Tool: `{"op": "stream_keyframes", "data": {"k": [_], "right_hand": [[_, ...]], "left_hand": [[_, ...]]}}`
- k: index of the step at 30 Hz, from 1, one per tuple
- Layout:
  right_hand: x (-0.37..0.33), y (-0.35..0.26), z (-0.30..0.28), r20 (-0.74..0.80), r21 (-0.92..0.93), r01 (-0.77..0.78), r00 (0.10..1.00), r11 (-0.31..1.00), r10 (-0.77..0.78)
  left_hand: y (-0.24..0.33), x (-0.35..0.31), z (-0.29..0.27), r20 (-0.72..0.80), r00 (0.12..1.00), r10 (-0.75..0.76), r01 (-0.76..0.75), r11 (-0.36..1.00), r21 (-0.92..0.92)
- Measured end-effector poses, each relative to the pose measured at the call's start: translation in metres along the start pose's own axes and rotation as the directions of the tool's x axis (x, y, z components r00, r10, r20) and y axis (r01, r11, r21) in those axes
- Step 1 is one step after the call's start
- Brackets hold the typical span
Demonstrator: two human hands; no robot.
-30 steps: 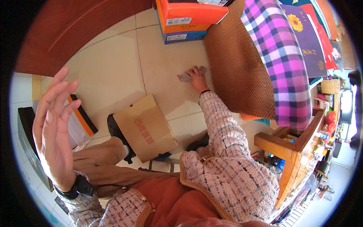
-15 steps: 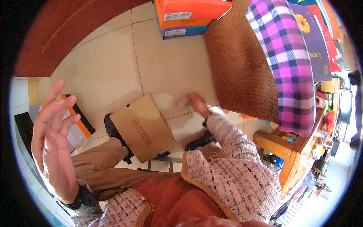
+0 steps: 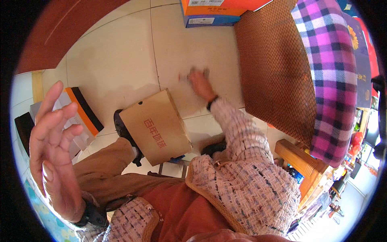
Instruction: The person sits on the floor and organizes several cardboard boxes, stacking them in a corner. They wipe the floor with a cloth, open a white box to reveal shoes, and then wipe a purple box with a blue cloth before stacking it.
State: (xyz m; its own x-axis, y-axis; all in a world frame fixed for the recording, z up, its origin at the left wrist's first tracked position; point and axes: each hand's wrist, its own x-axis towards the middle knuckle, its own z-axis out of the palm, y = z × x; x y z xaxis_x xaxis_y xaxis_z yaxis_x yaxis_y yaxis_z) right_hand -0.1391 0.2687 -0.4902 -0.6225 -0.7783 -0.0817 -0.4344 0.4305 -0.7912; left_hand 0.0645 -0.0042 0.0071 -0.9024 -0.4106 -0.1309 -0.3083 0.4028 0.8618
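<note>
A small grey cloth (image 3: 206, 73) is poking out from under the fingers of the right hand (image 3: 201, 84), low over the tiled floor (image 3: 117, 60). Those fingers are apparently curling closed around it, perhaps so it is bunching securely, though blur is hiding the exact grip. Bodyward and left of them, a cardboard box (image 3: 158, 127) is lying between the shoes; rightward, a brown woven panel (image 3: 274, 60) is standing. Beyond, an orange box (image 3: 219, 9) is resting on a blue box (image 3: 211, 21), probably saving space. The left hand (image 3: 56, 151) is hanging raised, its half-bent fingers spreading around nothing, possibly balancing the reach.
</note>
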Motion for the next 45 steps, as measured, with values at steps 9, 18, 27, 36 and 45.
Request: {"op": "stream_keyframes", "data": {"k": [9,18,27,36,45], "right_hand": [[-0.101,-0.034,-0.048,0.212,0.055,-0.089,0.974,0.995,0.076],[0.137,0.028,-0.143,-0.313,-0.653,-0.181,0.949,0.736,-0.044],[-0.013,0.062,-0.075,-0.628,-0.594,-0.603,0.761,0.533,0.163],[-0.185,-0.003,-0.019,-0.815,-0.202,-0.781,0.468,0.59,0.341],[-0.015,0.006,-0.12,-0.605,-0.468,-0.277,0.793,0.839,-0.075]], "left_hand": [[-0.004,-0.01,-0.005,-0.01,0.999,0.04,-0.04,0.995,-0.086],[0.006,0.006,0.013,-0.014,0.999,-0.045,0.046,0.998,0.05],[0.004,0.007,0.015,0.026,0.999,-0.046,0.044,0.996,0.083],[0.006,-0.014,0.002,-0.014,0.996,0.085,-0.085,0.996,-0.005],[0.007,-0.011,-0.001,0.057,0.992,0.111,-0.104,0.988,-0.111]]}}
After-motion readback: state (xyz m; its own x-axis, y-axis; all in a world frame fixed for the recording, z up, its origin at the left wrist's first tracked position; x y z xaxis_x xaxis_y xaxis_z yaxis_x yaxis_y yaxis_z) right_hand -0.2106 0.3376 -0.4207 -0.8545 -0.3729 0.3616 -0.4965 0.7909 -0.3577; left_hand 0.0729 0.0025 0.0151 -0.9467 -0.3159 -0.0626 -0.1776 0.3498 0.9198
